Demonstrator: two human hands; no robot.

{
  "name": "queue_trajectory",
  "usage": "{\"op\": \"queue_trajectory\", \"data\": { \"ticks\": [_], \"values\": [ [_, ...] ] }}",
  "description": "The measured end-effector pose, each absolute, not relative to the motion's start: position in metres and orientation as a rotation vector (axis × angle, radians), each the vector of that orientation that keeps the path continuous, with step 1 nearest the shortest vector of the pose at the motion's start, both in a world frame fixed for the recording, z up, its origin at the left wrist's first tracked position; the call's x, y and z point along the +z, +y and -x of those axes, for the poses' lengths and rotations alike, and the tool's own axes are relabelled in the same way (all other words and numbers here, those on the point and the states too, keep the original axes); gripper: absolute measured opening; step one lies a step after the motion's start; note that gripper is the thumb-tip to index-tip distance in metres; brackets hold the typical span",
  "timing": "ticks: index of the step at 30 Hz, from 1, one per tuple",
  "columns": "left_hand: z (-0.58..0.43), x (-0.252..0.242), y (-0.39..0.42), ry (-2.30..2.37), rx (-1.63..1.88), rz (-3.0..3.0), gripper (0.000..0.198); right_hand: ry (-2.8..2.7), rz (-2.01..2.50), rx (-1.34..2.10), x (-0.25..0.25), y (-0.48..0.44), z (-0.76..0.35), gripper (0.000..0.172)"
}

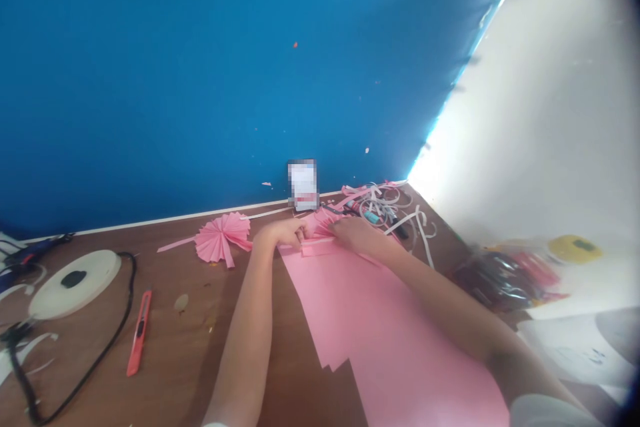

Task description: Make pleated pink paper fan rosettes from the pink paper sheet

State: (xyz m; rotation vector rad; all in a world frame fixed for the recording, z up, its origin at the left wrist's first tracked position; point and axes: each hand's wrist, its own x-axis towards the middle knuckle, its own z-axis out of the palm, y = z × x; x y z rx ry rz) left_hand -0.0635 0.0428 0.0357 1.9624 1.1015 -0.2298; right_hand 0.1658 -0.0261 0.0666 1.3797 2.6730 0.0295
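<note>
A pleated piece of pink paper (323, 221) fans out between my two hands, near the back of the table. My left hand (285, 233) has its fingers curled on the left end of the pleats. On the other end, my right hand (353, 235) pinches the folds, its fingertips partly hidden. Underneath lies a large pink sheet (360, 307) with a notched left edge, stretching toward me below my right forearm. To the left of my left hand rests a round pink paper rosette (220, 238) with loose strips sticking out.
A red box cutter (139, 333) and a white disc with a black cable (75, 285) lie on the left. Paper strips and cords (385, 207) clutter the back right. A small blurred upright card (303, 185) leans on the blue wall. Plastic packets (510, 277) sit at right.
</note>
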Motion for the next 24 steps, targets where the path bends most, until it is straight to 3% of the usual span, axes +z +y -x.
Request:
{"op": "queue_trajectory", "data": {
  "ticks": [13, 20, 24],
  "values": [
    [0.051, 0.051, 0.033, 1.064, -0.183, -2.006, 0.022, 2.514, -1.542, 0.036, 0.084, -0.032, -0.173, 0.029],
    [0.039, 0.057, 0.028, 1.087, -0.191, -1.971, 0.018, 2.317, -1.764, -0.044, 0.085, -0.027, -0.182, 0.046],
    [0.036, 0.061, 0.024, 1.139, -0.192, -1.989, 0.017, 2.353, -1.747, -0.029, 0.081, -0.026, -0.181, 0.038]
  ]
}}
